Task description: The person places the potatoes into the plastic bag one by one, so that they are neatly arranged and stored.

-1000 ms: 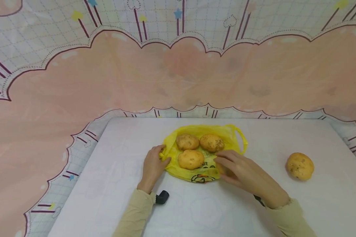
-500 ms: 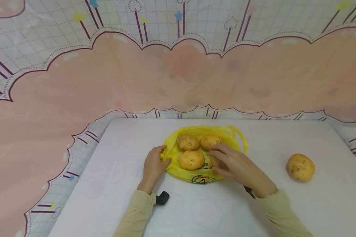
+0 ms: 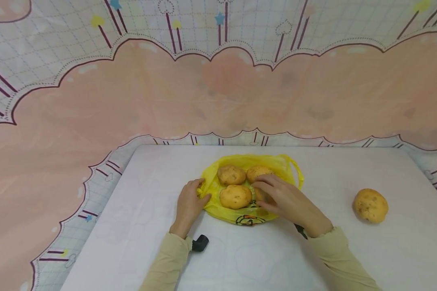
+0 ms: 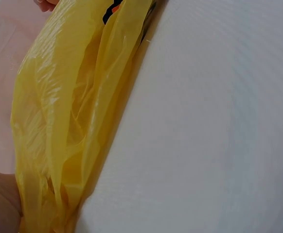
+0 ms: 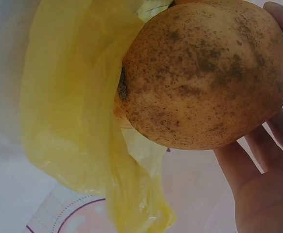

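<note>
A thin, yellow, translucent plastic bag [image 3: 242, 160] is laid on the white desk [image 3: 247, 258], its mouth spread wide and its handle loop [image 3: 299, 173] turned to the right. The gathered left end is held between the fingers and thumb of the left hand [image 3: 189, 205].

By the right hand [image 3: 289, 202] a rounded, tan potato with dark specks [image 5: 204, 77] is gripped, the fingers being curved around it; it is held at the front right of the bag's mouth, and whether its underside is touching the plastic cannot be told. The hands are kept apart, with part of the bag between them.

Inside the bag three more are seen: a brownish oval potato [image 3: 231, 175] at the back left, a yellowish oval potato [image 3: 256, 172] at the back right, partly covered by the right hand, and a smooth, pale yellow potato [image 3: 236, 197] in front. A round yellow-brown potato [image 3: 370, 205] is placed on the desk, well apart to the right.
</note>
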Motion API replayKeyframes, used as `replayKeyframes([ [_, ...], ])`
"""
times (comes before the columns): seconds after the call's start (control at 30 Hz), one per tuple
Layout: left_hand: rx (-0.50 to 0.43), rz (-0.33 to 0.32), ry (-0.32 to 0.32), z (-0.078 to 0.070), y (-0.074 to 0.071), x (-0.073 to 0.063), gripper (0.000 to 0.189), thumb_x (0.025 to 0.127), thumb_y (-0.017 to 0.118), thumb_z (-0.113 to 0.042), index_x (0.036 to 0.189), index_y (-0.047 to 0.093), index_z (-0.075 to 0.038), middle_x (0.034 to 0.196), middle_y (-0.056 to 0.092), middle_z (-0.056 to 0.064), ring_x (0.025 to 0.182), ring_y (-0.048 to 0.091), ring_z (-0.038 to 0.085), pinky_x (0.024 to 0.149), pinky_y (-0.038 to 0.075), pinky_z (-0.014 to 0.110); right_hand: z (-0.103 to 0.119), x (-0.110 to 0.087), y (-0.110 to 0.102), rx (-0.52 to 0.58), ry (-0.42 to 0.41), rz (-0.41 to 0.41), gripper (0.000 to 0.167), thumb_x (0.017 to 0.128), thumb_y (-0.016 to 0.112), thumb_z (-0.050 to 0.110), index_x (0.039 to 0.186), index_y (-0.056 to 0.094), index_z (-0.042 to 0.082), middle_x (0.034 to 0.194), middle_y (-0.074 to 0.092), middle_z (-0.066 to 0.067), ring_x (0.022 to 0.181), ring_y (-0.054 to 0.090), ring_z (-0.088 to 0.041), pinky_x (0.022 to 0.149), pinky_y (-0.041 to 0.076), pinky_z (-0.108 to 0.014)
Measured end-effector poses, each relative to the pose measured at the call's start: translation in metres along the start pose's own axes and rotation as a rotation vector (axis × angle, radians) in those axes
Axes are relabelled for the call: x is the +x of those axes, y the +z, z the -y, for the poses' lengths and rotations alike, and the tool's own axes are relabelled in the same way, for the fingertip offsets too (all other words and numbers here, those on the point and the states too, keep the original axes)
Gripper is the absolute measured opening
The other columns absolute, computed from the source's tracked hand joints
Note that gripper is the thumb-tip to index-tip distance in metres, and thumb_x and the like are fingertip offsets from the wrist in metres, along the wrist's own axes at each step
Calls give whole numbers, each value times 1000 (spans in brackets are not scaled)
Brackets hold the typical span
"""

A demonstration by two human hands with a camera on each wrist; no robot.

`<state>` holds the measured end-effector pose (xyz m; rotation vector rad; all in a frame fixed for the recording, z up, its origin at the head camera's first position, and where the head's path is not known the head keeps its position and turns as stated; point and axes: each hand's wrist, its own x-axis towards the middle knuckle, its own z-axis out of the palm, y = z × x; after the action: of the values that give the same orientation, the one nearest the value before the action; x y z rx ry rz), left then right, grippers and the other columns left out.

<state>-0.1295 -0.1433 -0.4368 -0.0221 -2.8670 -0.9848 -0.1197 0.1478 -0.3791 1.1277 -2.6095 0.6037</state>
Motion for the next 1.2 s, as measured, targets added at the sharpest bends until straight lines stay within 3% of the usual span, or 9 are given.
replayKeyframes([
  [0.37,3,-1,-1,-1,0,0,51,86,77,-18,132,59,-3,122,63,16,112,58,33,98,48,47,-3,1,6,9,21,32,47,82,82,20,124,65,6,127,62,-9,118,58,-24,108,45,-45],
  [1.2,4,10,-25,-1,1,0,51,87,77,-19,132,59,-4,127,61,16,117,57,33,101,46,47,-8,-1,16,10,36,36,46,81,83,19,120,66,3,124,63,-10,114,60,-25,109,42,-50],
])
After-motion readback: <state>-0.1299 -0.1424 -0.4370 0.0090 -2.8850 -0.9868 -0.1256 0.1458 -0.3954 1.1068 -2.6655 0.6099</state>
